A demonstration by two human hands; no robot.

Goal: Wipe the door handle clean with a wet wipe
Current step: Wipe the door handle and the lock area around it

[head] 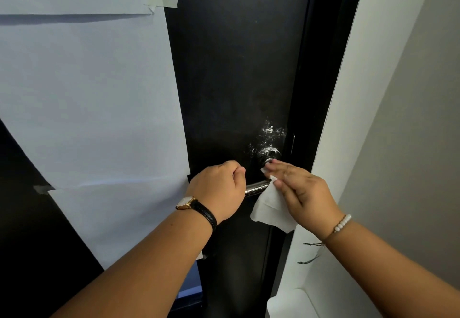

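Observation:
A metal lever door handle point(256, 187) sticks out from a black door point(236, 68). Its round base point(270, 154) sits above, with white smears on the door around it. My left hand point(219, 190), with a watch on the wrist, is closed around the lever's free end. My right hand point(298, 189), fingers stretched flat, presses a white wet wipe point(270, 208) against the lever near its base. The wipe hangs down below the palm. The lever's inner end is hidden behind the wipe.
Large white paper sheets point(94, 93) are taped over the door's left part. The black door frame point(321, 81) and a white wall edge point(353, 118) stand right of the handle. A white object point(291, 302) shows at the bottom right.

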